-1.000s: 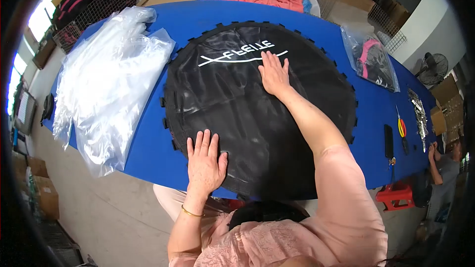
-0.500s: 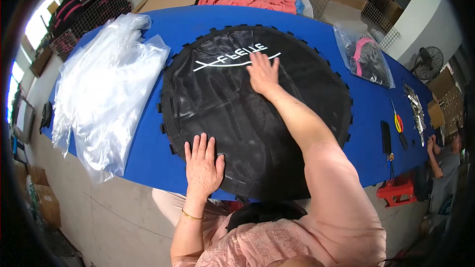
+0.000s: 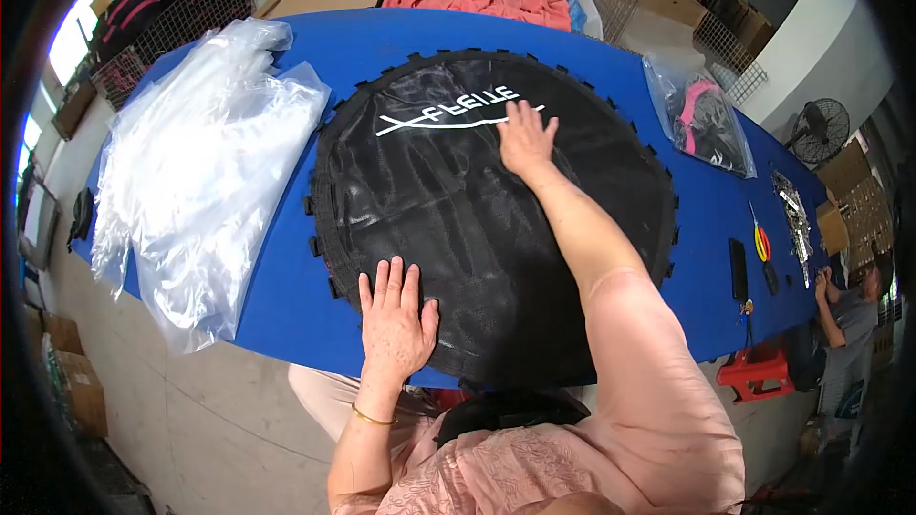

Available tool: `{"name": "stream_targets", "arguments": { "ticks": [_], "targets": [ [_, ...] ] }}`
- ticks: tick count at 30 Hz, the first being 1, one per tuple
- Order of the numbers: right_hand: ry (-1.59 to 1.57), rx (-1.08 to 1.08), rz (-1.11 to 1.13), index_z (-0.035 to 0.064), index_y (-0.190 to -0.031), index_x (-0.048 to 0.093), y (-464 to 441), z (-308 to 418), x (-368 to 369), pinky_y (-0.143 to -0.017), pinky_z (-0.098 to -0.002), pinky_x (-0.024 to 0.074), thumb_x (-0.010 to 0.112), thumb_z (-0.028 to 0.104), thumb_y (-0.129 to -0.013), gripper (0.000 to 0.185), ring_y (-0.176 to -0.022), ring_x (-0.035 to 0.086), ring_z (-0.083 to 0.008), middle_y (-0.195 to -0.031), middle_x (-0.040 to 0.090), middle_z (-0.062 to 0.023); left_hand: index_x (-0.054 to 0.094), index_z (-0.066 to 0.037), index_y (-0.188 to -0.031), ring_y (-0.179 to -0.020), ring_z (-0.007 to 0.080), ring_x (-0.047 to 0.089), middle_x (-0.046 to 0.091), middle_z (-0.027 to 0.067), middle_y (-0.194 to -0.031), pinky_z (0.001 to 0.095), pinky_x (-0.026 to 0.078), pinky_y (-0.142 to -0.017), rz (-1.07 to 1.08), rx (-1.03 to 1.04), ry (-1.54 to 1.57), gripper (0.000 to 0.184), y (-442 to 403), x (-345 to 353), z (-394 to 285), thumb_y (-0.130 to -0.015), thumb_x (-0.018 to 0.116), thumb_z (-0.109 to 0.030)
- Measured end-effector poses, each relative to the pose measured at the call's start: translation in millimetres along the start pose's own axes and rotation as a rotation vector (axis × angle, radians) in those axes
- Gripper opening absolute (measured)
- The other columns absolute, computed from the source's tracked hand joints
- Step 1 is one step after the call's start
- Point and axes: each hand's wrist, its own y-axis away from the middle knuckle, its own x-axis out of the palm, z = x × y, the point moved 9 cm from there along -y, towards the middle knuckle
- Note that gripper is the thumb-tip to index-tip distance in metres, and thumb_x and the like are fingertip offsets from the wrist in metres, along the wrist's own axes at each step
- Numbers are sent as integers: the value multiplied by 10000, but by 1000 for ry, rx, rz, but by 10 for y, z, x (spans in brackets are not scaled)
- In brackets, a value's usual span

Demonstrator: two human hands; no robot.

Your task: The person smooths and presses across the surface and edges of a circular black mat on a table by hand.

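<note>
"Where was the mat?"
"It lay flat on the blue table, in front of the person and under both hands. It was round, so I could find no long axis; only the white lettering marked a side, near eleven to twelve o'clock."

"And which hand was nearer to its middle?"
"The right hand, I believe. From it, the middle was between six and seven o'clock. From the left hand, it was between one and two, and more far."

"Did the hands grip something?"
"No. Both were open, palms down on the fabric. The right fingers were spread just beside the lettering; the left ones were closer together, near the edge at seven to eight o'clock."

"What was around?"
"Clear plastic between nine and ten, a bagged item at two, scissors near three."
</note>
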Motion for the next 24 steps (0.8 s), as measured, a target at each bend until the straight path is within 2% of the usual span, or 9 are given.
{"name": "stream_targets", "arguments": {
  "ticks": [2,7,14,18,24],
  "targets": [
    [-19,-63,-11,117,-1543,421,47,324,0,-1197,-700,186,513,378,-1051,565,-1495,366,-325,-1623,386,-133,576,37,-1406,-1452,422,421,511,262,-1511,592,233,-1240,-3,-3,-9,561,8,6,2,-944,636,-277],
    [-89,-178,38,165,-1585,382,279,995,39,-1217,-678,144,470,427,-1067,587,-1531,319,-337,-1649,350,-145,582,27,-1402,-1451,416,425,515,256,-1508,582,228,-1243,-21,0,-29,551,21,44,25,-957,620,-296],
    [-130,-385,41,194,-1601,367,844,1547,-152,-1217,-694,122,435,463,-1066,602,-1546,279,-366,-1668,316,-164,576,18,-1412,-1459,411,416,504,251,-1524,579,220,-1246,-29,18,-48,546,35,84,30,-976,596,-310],
    [-205,-406,-32,203,-1609,359,933,1565,-172,-1216,-696,117,451,459,-1064,609,-1545,267,-368,-1661,325,-152,561,14,-1430,-1472,405,400,497,247,-1533,572,206,-1253,-11,11,-82,555,36,108,32,-988,579,-321],
    [-34,-209,-13,177,-1603,365,517,1028,-110,-1208,-695,139,443,481,-1063,624,-1538,287,-356,-1660,337,-154,560,12,-1438,-1480,397,394,495,244,-1537,565,207,-1257,10,-5,-66,560,29,88,34,-991,573,-325]
  ]
}}
